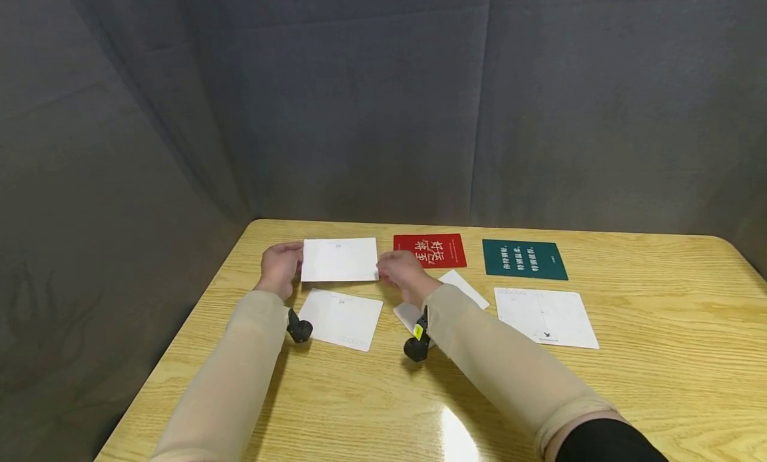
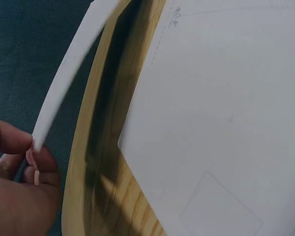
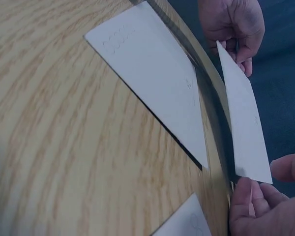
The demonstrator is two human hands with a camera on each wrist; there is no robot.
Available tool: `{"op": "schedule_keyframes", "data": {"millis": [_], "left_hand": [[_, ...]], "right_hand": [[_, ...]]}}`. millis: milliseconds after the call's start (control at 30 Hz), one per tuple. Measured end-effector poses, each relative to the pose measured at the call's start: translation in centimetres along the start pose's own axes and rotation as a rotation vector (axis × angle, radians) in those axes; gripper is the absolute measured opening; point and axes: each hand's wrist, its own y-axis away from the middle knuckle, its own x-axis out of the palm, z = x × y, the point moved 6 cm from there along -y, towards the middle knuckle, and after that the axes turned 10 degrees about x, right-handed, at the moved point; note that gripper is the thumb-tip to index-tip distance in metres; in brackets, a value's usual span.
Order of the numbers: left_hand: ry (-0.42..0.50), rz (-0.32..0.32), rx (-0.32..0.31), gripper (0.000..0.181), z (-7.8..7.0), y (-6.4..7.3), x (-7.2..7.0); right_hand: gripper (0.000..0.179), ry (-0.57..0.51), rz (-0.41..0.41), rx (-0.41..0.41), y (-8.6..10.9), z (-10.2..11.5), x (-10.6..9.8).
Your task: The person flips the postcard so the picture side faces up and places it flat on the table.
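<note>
Both hands hold a white postcard (image 1: 339, 261) by its short ends, raised off the far left part of the table. At its left end, my left hand (image 1: 280, 267) pinches the edge between thumb and fingers. My right hand (image 1: 404, 270) has thumb and fingers at the opposite end, around the near corner in the right wrist view. The side facing me is white with a small grey mark. Just below it on the table lies another white postcard (image 1: 341, 321), with faint printed boxes along one edge.
Right of the hands lie a red card (image 1: 445, 249) with white characters and a dark green card (image 1: 524, 259). A white postcard (image 1: 545, 319) is in front of the green one. Another white card (image 1: 463, 287) is partly hidden under my right forearm. Grey cloth (image 1: 359, 116) hangs behind the wooden table (image 1: 335, 409).
</note>
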Motion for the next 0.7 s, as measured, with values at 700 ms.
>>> {"op": "schedule_keyframes", "data": {"millis": [700], "left_hand": [[-0.093,0.044,-0.009,0.037,0.5,0.1,0.0]], "right_hand": [[0.019,-0.013,-0.006,-0.011,0.2,0.2,-1.2]]}}
